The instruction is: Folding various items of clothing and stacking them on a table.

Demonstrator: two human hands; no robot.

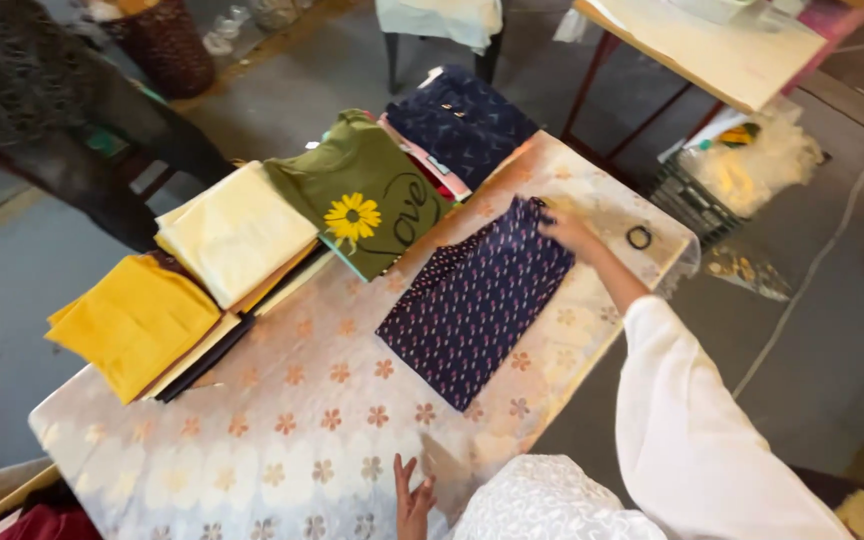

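A folded navy garment with small pale dots (477,300) lies flat on the flower-patterned table cover (282,440). My right hand (567,232), on a white-sleeved arm, rests on the garment's far corner and pinches the cloth there. My left hand (412,497) lies flat on the table near its front edge, fingers spread, holding nothing. Along the table's left side sit stacks of folded clothes: a mustard yellow stack (132,320), a cream stack (237,232), an olive green shirt with a sunflower print (357,190) and a navy patterned stack (462,120).
A small black ring (639,237) lies on the table's far corner. Beyond stand a wooden-topped table with red legs (722,50), a dark crate of pale scraps (697,200), a chair (442,30) and a woven basket (167,45). Grey floor surrounds the table.
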